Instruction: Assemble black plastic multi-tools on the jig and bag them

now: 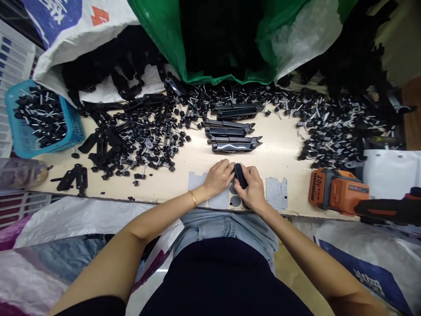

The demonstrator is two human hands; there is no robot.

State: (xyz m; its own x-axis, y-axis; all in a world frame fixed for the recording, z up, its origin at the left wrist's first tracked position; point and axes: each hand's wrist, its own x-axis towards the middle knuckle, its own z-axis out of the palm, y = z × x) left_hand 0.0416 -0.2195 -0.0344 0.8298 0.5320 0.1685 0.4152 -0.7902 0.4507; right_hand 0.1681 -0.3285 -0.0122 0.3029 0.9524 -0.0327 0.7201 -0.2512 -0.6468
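My right hand [252, 189] grips a long, narrow black plastic part [241, 175] with a rounded end, just above the table's front edge. Close against its left side is my left hand [219, 177], fingers curled and tips pinched together. What lies between those fingertips is hidden. Beyond the hands, several folded black plastic assemblies [234, 145] with forked ends lie in a stacked row. Under and beside the hands are grey sheets [219, 200] on the tabletop, with dark round marks next to them.
Heaps of black-headed screws [148, 145] spread left, and more screws [329, 131] right. A blue basket [74, 131] holds others. An orange cordless power tool [342, 191] lies at the right front. A green bag [158, 30] hangs open at the back. A plastic container [24, 173] stands far left.
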